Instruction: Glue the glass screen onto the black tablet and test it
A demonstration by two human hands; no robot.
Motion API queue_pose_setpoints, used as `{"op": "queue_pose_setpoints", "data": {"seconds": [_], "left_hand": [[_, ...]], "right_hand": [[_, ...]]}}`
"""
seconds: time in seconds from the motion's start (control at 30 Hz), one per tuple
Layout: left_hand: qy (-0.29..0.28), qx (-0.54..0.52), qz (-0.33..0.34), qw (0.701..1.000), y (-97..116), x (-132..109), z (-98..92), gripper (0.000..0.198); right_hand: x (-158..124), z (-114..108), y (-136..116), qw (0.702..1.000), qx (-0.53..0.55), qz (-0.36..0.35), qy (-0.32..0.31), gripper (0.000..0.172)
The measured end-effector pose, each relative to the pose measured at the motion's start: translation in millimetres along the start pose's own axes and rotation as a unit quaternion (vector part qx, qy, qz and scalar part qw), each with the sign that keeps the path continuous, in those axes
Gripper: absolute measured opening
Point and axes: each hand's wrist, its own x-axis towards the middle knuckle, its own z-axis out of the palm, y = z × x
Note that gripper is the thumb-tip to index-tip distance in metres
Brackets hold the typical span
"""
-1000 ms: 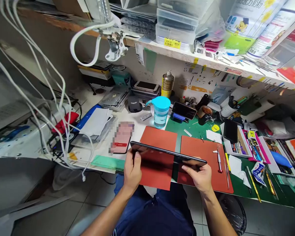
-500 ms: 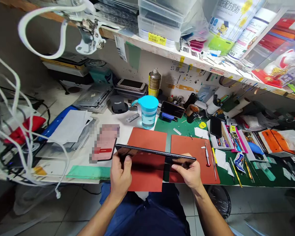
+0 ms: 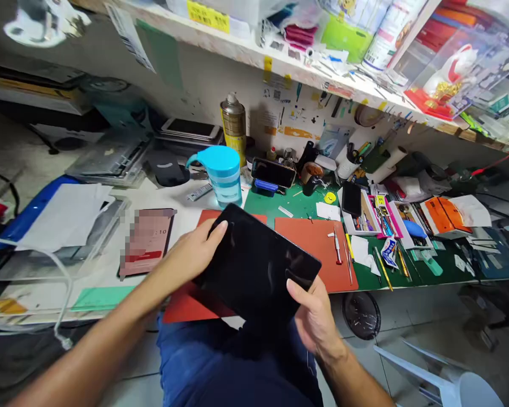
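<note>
Nearest, bottom centre: the person's dark blue trousers (image 3: 176, 353), and just above them a dark tablet (image 3: 258, 265), glossy face up, tilted, mid-frame, partly over the lap and partly over the left red mat (image 3: 184, 302). Both hands are grasping it: left hand (image 3: 195, 246) at the upper-left corner, thumb along the rim; right hand (image 3: 316, 314) at the right end, thumb on the face near the corner. Other fingers mostly hidden beneath, so I can't tell how well they spread. The lower edge melts into the dark clothing; can't tell whether it rests on anything. To handle it well, I'd say: thumbs near the rim, no pressing mid-face, even support from below, no twisting between the corners. Part of it hangs past the table's front edge, so over the mat would be safer than over the lap. Right of centre, the right red mat (image 3: 299, 232) carries a screwdriver (image 3: 337, 249) and, close by, tweezers (image 3: 348, 260); best not to set glass down on those. Left, a lit phone (image 3: 148, 240) lies flat, near the left forearm; mind that elbow. Beyond, upper centre, a blue-lidded cup (image 3: 225, 181) with liquid stands just behind the left mat: swing the tablet clear of it. Farther back, spray can (image 3: 234, 130), then the cluttered shelf (image 3: 237, 48) across the top.
</note>
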Motion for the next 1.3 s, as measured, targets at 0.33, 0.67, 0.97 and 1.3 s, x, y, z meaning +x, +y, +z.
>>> {"op": "queue_pose_setpoints", "data": {"seconds": [0.33, 0.67, 0.97, 1.3], "left_hand": [[-0.196, 0.116, 0.208, 0.951, 69, 74, 57.5, 0.058], [-0.116, 0.217, 0.279, 0.928, 58, 54, 83.5, 0.057], [-0.063, 0.303, 0.358, 0.881, 47, 41, 88.8, 0.066], [0.000, 0.187, 0.311, 0.932, 9, -28, 41.6, 0.053]], "right_hand": [[-92, 1, 63, 0.969, 0.220, 0.114, -0.001, 0.043], [-85, 4, 89, 0.954, 0.280, 0.100, -0.023, 0.042], [-81, -3, 90, 0.953, 0.279, 0.119, -0.012, 0.049], [-90, -40, 102, 0.982, 0.138, 0.127, 0.025, 0.034]]}}
